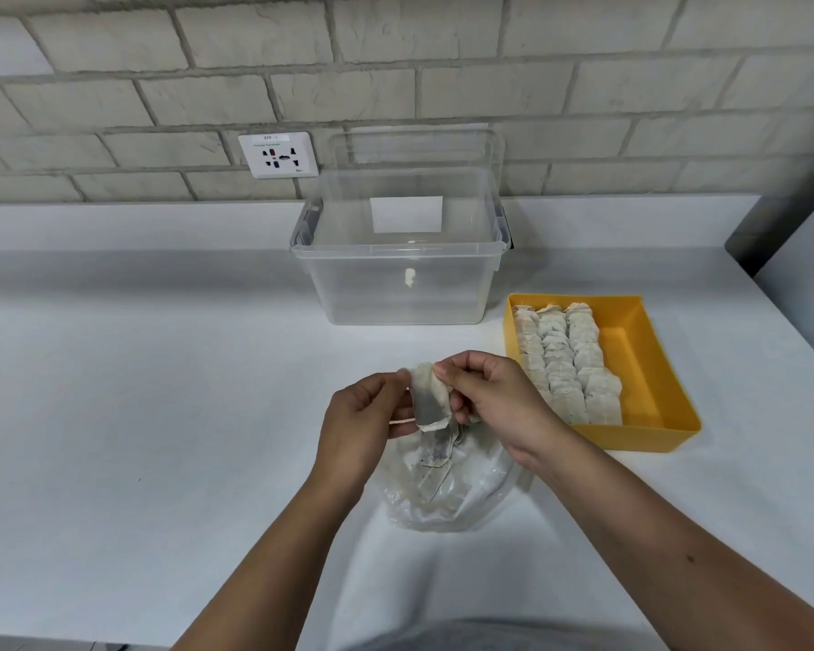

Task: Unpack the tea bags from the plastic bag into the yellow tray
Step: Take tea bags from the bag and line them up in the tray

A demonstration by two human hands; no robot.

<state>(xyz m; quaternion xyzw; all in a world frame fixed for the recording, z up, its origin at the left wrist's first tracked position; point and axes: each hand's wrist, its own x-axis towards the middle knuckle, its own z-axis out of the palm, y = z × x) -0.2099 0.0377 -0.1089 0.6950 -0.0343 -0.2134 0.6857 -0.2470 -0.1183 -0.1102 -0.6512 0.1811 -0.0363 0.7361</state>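
Watching the head cam from my end. Closest to the camera, the plastic bag [461, 491] lies crumpled on the white counter [161, 368] between the two forearms, and there are more bags [435, 458] inside it, though I can't count them through the film.

Right above the plastic bag, both hands are on a single tea bag [427, 397], lifted clear of the counter. The left hand [363, 415] pinches its left edge with curled fingers, and the right hand [494, 397] pinches the top right corner between thumb and fingertips. Both grips are tight and narrow on the same tea bag, which hangs roughly upright between them.

Further back and to the right, the yellow tray [649, 368] sits on the counter near the right hand. Three rows of overlapping tea bags [565, 364] fill its left part, and the right strip shows bare yellow floor.

Behind that there's a clear bin [395, 284] with its lid [419, 148] leaning against the brick wall [630, 86], plus a wall socket [278, 155] to the bin's left.
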